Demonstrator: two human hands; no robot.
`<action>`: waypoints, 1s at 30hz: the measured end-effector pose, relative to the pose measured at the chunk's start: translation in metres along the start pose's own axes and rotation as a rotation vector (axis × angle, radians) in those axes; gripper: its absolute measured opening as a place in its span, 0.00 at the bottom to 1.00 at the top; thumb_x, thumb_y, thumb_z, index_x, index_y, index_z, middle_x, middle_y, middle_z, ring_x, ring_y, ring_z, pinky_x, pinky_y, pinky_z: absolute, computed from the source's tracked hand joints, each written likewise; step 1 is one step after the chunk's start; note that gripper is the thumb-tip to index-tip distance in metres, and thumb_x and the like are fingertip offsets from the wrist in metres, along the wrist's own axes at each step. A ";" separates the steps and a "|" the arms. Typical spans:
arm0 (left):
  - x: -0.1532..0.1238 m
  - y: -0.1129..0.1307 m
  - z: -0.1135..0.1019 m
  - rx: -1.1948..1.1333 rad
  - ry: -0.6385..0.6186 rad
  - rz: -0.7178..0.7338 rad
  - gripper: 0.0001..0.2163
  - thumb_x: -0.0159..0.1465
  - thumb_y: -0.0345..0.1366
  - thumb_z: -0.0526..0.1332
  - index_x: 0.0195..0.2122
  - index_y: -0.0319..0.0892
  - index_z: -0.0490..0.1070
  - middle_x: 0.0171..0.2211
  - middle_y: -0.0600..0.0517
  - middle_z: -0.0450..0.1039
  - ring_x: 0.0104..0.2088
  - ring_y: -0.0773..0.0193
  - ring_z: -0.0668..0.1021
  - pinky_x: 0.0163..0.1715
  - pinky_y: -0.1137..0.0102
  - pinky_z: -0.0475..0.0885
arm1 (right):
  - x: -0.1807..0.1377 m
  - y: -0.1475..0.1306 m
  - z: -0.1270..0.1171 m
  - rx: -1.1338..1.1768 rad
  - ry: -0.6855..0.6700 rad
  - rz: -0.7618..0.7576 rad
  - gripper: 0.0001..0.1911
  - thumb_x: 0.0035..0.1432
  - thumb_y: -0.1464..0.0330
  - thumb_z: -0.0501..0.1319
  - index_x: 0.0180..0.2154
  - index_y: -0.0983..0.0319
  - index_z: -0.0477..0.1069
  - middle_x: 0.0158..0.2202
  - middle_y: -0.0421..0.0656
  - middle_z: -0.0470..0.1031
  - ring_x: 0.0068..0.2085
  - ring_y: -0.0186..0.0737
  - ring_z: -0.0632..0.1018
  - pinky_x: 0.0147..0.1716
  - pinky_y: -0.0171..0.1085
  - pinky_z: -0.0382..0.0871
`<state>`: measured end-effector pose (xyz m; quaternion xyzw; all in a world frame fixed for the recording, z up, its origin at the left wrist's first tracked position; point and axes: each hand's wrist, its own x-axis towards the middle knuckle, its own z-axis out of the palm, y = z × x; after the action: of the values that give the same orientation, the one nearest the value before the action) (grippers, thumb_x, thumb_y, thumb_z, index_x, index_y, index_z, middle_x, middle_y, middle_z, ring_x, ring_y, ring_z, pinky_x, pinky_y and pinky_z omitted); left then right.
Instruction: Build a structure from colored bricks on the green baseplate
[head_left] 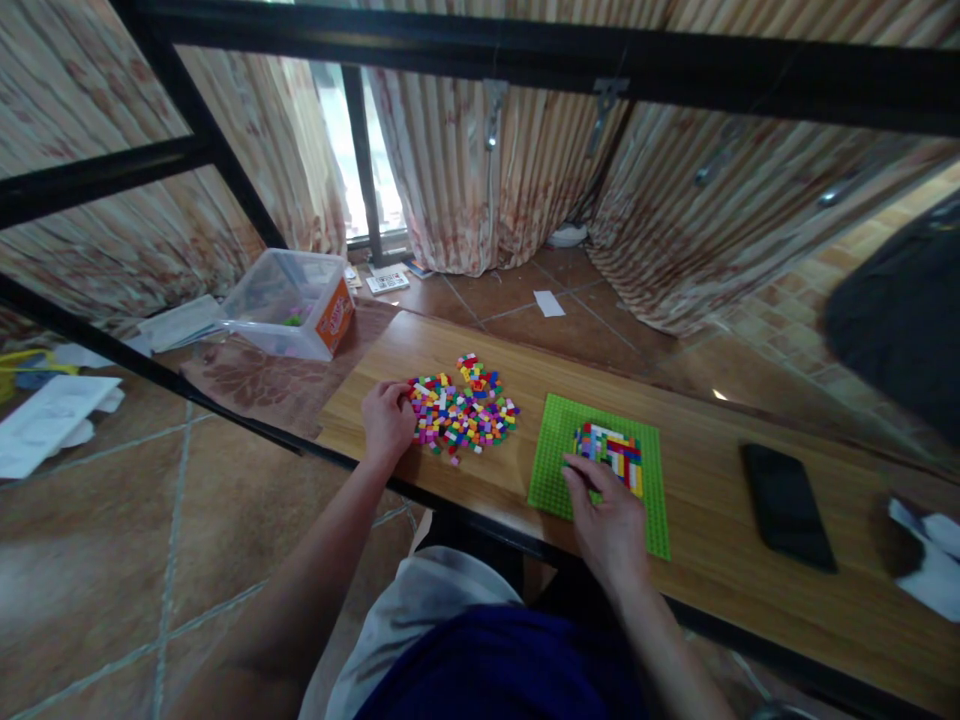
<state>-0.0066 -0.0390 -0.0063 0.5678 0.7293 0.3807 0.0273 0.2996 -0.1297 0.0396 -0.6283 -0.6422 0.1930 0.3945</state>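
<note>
My left hand (388, 420) rests at the left edge of a loose pile of small coloured toy bricks (469, 408), its fingers curled together against the outermost ones. Whatever it may hold is hidden. Over the green baseplate (550, 440), my right hand (609, 510) has thumb and fingers drawn into a pinch. Anything between those fingertips is too small to make out. Just beyond them, a patch of joined bricks (622, 450) in red, white, blue and yellow sits on the plate, partly covered by the hand.
Both lie on a narrow wooden table (705, 480). A black phone (787, 505) and crumpled white paper (930, 565) are to the right. On the floor at the left stands a clear plastic box (289, 300). A dark metal bar (525, 50) crosses above, before curtains.
</note>
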 end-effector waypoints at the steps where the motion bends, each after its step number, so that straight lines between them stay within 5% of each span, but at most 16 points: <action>1: 0.000 0.000 0.000 -0.001 -0.003 -0.002 0.12 0.58 0.28 0.55 0.35 0.43 0.78 0.40 0.46 0.78 0.42 0.55 0.78 0.49 0.61 0.72 | 0.003 0.005 -0.007 -0.012 0.023 0.023 0.16 0.63 0.57 0.56 0.42 0.58 0.77 0.44 0.47 0.81 0.44 0.45 0.80 0.47 0.44 0.71; 8: 0.001 0.002 -0.001 0.000 -0.009 -0.006 0.12 0.58 0.28 0.54 0.34 0.43 0.77 0.39 0.46 0.77 0.43 0.55 0.77 0.50 0.60 0.72 | 0.018 0.023 -0.029 -0.070 0.119 0.018 0.16 0.60 0.55 0.58 0.39 0.58 0.79 0.42 0.46 0.80 0.44 0.46 0.78 0.49 0.47 0.69; 16: 0.000 0.002 -0.001 0.006 -0.005 -0.009 0.12 0.58 0.28 0.55 0.35 0.43 0.78 0.39 0.46 0.77 0.42 0.55 0.78 0.49 0.61 0.72 | 0.021 0.037 -0.017 -0.218 0.094 -0.081 0.15 0.58 0.55 0.59 0.37 0.55 0.81 0.47 0.46 0.76 0.50 0.47 0.73 0.54 0.51 0.61; 30: 0.000 -0.002 0.001 -0.005 0.003 0.008 0.12 0.58 0.27 0.55 0.35 0.42 0.78 0.40 0.46 0.78 0.43 0.55 0.78 0.50 0.61 0.71 | 0.029 0.040 -0.008 -0.199 0.149 -0.002 0.14 0.55 0.57 0.59 0.31 0.57 0.81 0.46 0.48 0.76 0.49 0.48 0.73 0.53 0.53 0.59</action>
<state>-0.0078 -0.0389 -0.0080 0.5701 0.7263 0.3832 0.0261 0.3346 -0.0988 0.0228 -0.6762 -0.6278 0.0808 0.3769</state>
